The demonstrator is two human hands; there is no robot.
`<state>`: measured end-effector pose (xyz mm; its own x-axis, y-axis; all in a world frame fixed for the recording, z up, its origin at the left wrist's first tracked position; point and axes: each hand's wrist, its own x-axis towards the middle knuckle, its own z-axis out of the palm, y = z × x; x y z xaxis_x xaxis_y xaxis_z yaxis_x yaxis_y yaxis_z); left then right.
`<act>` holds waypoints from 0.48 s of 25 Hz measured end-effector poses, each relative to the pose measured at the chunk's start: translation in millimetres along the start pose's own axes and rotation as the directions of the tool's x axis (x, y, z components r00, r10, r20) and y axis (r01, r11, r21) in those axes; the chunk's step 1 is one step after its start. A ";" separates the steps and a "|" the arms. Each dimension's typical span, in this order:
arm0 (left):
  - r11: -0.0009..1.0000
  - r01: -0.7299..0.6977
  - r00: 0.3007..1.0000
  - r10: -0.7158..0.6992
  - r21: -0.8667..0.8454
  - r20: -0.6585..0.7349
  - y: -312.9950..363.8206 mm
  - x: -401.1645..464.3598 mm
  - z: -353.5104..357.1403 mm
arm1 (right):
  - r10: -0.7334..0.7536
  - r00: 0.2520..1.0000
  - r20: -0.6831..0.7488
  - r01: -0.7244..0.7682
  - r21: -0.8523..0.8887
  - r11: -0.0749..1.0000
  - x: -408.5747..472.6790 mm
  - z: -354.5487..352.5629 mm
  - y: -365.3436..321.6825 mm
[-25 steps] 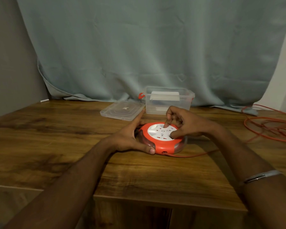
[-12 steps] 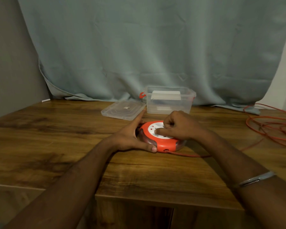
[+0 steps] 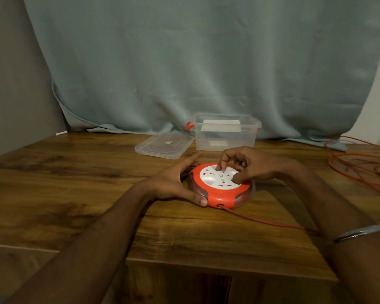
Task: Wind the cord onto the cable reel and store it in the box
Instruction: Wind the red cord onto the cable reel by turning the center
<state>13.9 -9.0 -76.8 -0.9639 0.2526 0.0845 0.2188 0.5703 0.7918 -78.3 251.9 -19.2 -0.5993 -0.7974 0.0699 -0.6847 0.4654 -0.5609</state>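
I see the cable reel (image 3: 222,186) flat on the tabletop (image 3: 75,194); left hand (image 3: 173,183) cups its left rim, right hand's (image 3: 250,165) curled fingers (image 3: 223,163) press its white face — cord (image 3: 261,220) trails right.

One reel (image 3: 222,186), one box (image 3: 226,132), one lid (image 3: 165,144)

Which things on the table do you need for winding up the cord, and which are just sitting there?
Needed:
cable reel
orange cord
clear box
lid
left hand, steadying the reel's side
right hand, fingers on the reel's white top

Just there:
curtain
bracelet
small white thing at the table's back left edge
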 end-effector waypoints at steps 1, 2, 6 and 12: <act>1.000 0.002 1.000 -0.002 -0.002 -0.004 -0.3 0.2 -0.1 | 0.002 1.000 -0.008 -0.002 0.011 1.000 -1.5 -0.3 -0.6; 1.000 0.000 1.000 0.000 -0.003 -0.011 -0.5 0.3 0.0 | 0.008 1.000 -0.019 -0.008 0.019 1.000 -3.3 0.5 -1.9; 1.000 -0.016 0.999 0.015 -0.002 -0.052 -1.4 1.4 1.3 | 0.014 0.996 -0.083 -0.013 0.013 1.000 -3.7 6.3 -4.5; 0.999 -0.024 0.997 0.026 0.029 -0.077 -2.5 2.2 0.7 | 0.022 0.976 -0.219 -0.079 -0.255 0.964 0.5 19.9 -16.9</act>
<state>11.4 -9.3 -79.0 -0.9666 0.2065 0.1515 0.2462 0.5867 0.7714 -58.7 236.0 -26.1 -0.6904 -0.6838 0.2362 -0.7184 0.6095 -0.3353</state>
